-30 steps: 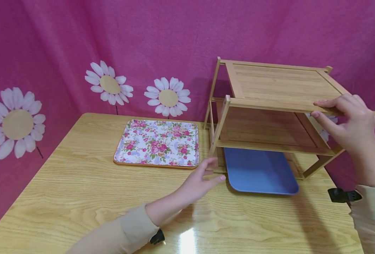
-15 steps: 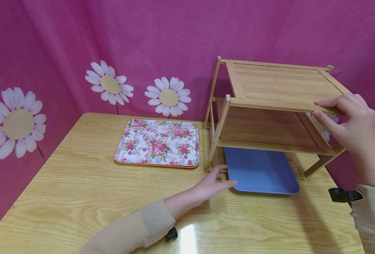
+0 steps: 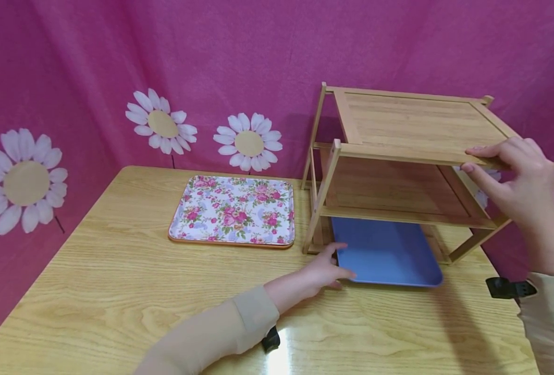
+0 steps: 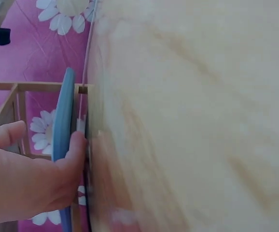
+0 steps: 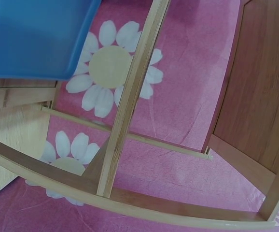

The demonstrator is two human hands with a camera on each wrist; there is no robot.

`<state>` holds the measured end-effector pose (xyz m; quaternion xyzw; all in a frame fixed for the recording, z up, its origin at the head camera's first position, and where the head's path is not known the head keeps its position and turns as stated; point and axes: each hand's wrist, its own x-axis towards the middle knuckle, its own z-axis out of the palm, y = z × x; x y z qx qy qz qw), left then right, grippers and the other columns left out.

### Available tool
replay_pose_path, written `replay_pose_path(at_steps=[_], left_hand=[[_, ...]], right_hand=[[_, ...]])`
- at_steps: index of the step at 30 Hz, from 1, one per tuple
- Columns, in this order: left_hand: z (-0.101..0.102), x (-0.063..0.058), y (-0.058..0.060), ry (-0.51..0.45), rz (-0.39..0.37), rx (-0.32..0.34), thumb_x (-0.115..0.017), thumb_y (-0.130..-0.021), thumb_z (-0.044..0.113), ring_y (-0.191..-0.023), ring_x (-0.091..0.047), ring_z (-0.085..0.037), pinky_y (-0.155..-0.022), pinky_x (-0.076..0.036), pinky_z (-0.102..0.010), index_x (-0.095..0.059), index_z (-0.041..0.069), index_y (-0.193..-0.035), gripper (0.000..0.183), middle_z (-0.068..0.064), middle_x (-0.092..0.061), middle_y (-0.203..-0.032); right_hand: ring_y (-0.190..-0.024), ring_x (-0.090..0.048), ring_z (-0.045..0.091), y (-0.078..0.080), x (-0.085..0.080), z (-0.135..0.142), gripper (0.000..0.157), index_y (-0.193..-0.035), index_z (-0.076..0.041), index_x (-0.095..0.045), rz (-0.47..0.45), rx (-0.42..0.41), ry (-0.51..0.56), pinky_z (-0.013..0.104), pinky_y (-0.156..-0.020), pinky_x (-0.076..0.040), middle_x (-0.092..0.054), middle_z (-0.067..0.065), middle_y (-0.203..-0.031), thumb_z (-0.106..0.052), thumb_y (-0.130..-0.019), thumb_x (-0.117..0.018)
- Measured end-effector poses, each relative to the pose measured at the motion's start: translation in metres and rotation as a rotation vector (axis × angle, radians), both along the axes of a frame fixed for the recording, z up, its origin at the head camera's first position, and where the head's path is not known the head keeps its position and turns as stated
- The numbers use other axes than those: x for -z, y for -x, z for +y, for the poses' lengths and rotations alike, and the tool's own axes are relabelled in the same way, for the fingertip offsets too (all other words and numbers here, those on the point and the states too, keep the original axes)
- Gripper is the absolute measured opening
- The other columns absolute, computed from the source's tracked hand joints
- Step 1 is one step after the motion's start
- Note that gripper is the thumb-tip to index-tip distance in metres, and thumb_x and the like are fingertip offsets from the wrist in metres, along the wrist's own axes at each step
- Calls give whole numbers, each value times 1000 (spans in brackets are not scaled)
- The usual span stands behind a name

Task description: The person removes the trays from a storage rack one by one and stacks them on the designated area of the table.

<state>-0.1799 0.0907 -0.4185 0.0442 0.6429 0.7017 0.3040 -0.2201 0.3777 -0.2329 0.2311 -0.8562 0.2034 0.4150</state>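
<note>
My left hand [image 3: 323, 270] is at the left front corner of a blue tray [image 3: 394, 255], whose back part sits under the lower shelf of a wooden rack [image 3: 417, 154]. The left wrist view shows the tray's edge [image 4: 63, 118] between thumb and fingers, one finger on the table side. With my right hand [image 3: 520, 179] I hold the rack's top front rail near its right end, thumb below the rail and fingers over it. Rack bars and part of the blue tray [image 5: 33, 36] appear in the right wrist view, where the hand itself is out of sight.
Left of the rack, a floral tray [image 3: 232, 211] lies on the wooden table [image 3: 117, 291], with an orange rim showing beneath it. A pink curtain [image 3: 239, 52] printed with white daisies hangs behind and to the left.
My left hand has moved right from beside the rack's front left leg to the blue tray's corner, and its thumb and fingers now straddle the edge. My right hand has stayed on the rail.
</note>
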Motion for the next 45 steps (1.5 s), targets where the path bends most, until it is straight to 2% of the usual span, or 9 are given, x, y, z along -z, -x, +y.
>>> replay_pose_path(at_steps=[4, 6, 11, 14, 21, 26, 30, 37, 45], left_hand=[[4, 5, 7, -90, -85, -19, -61, -80, -16, -68, -57, -19, -73, -56, -38, -38, 15, -142, 73, -16, -49, -95], [6, 7, 10, -132, -130, -40, -57, -79, -21, -66, -56, -19, -78, -55, -41, -40, 14, -141, 73, -17, -49, -96], [9, 11, 13, -220, -201, -81, -47, -77, -31, -76, -53, -25, -91, -49, -50, -43, 9, -139, 74, -19, -38, -119], [9, 12, 13, -236, -210, -85, -43, -76, -32, -85, -52, -27, -92, -47, -53, -44, 8, -138, 74, -18, -37, -123], [6, 10, 11, -229, -186, -75, -42, -76, -32, -91, -53, -26, -90, -50, -51, -44, 6, -136, 71, -15, -47, -111], [1, 6, 8, -194, -168, -52, -43, -77, -32, -87, -51, -26, -85, -52, -48, -47, 6, -133, 68, -17, -41, -123], [-5, 4, 3, -173, -158, -25, -43, -78, -32, -85, -50, -26, -84, -54, -46, -47, 5, -133, 67, -19, -37, -130], [-18, 1, -4, -157, -173, 0, -42, -78, -31, -91, -54, -26, -84, -54, -46, -47, 5, -132, 65, -14, -49, -110], [-29, -3, -10, -113, -182, 11, -42, -78, -30, -94, -58, -30, -83, -54, -46, -47, 5, -129, 62, -16, -50, -110]], right_hand=[[-76, -30, -11, 0, -1, -1, 38, -94, 0, -72, -2, -6, 3, 18, -64, -23, -46, -43, -93, -34, -79, -76], [-76, -30, -12, 0, -1, -1, 38, -94, 0, -72, 2, -10, 4, 17, -64, -23, -46, -43, -93, -35, -79, -75], [-76, -30, -12, 0, -1, -5, 52, -92, 2, -72, 12, -19, 4, 17, -64, -23, -46, -42, -92, -49, -80, -70], [-76, -29, -12, -1, -2, -7, 58, -91, 3, -71, 16, -28, 10, 16, -64, -22, -47, -42, -93, -54, -80, -67], [-76, -30, -11, -1, -1, -5, 51, -91, 3, -72, 8, -27, 11, 16, -65, -22, -46, -42, -93, -47, -80, -71], [-77, -31, -11, 0, 0, -2, 41, -93, 1, -72, 3, -18, 9, 16, -65, -23, -46, -42, -92, -38, -80, -75], [-76, -31, -12, -1, 0, -3, 45, -92, 2, -72, 9, -25, 16, 16, -66, -23, -47, -42, -92, -41, -80, -73], [-77, -32, -12, -1, 0, -2, 38, -93, 1, -72, -5, -14, 21, 15, -67, -23, -47, -42, -92, -34, -79, -76], [-77, -30, -12, -3, -2, -6, 53, -92, 3, -72, -3, -7, 20, 16, -65, -22, -46, -42, -91, -49, -81, -70]])
